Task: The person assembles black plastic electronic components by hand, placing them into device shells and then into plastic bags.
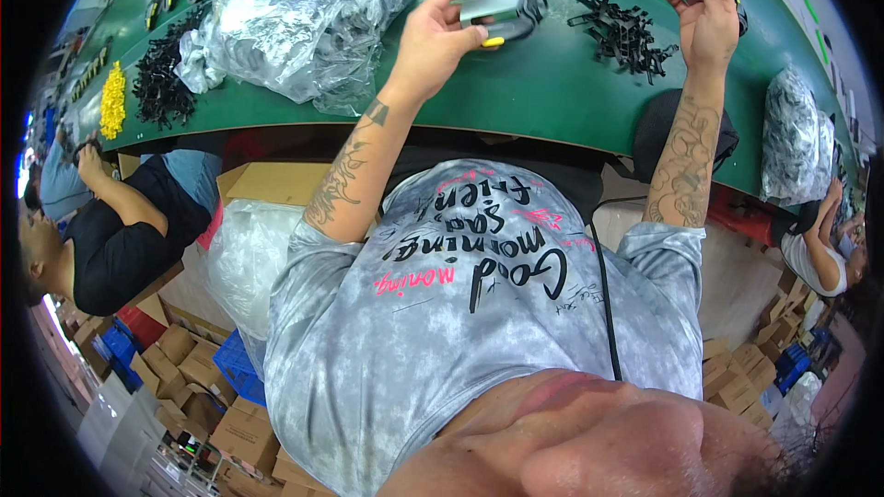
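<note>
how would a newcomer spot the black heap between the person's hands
Find the long green table, then look between the bare left hand and bare right hand. There lies the loose heap of thin black clip-like pieces. Unlike the denser heap of black pieces, it has no small yellow pieces beside it.

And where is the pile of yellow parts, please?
The yellow pile lies far left in the head view, on the green table beside a black pile.

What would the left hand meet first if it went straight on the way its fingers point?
Likely the heaped black parts to its right, though depth is unclear: the left hand with its device might pass above them.
</note>
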Tool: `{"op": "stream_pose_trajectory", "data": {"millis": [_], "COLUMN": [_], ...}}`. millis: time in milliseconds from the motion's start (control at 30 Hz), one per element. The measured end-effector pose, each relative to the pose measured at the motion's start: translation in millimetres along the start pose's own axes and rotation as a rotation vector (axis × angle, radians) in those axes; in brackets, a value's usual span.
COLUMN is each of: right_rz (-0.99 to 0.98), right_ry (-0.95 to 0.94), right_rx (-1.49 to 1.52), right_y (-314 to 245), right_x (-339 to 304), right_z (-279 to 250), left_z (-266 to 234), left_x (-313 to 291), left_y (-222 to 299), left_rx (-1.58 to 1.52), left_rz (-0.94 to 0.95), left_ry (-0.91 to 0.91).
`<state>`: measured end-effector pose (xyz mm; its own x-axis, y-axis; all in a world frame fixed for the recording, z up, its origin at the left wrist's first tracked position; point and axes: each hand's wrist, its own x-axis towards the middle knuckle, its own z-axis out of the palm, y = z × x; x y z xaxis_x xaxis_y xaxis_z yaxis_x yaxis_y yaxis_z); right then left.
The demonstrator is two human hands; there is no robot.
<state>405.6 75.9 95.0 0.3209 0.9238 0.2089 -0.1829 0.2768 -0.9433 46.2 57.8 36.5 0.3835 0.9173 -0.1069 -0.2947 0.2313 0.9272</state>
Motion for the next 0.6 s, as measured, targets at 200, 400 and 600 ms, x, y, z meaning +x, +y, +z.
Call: {"op": "stream_pose_trajectory", "data": {"millis": [200,400,600], "right_rz": [0.238,-0.147,-0.112], "right_ry": [-0.667,-0.543,-0.514], "right_rx": [-0.445,-0.825,-0.818], "right_y": [-33.2,-24.4,-26.8], "right_x": [-93.2,-94.6,-97.3], "right_z": [108.2,118.9,121.7], "left_z": [18.5,37.4,41.2], "left_x": [-1.9,-14.4,-18.4], "left_y": [16.2,37.6,51.7], "left_rx": [0.039,0.272,0.437], "left_rz": [0.114,0.141,0.150], "left_ry": [-0.051,-0.158,-0.174]}}
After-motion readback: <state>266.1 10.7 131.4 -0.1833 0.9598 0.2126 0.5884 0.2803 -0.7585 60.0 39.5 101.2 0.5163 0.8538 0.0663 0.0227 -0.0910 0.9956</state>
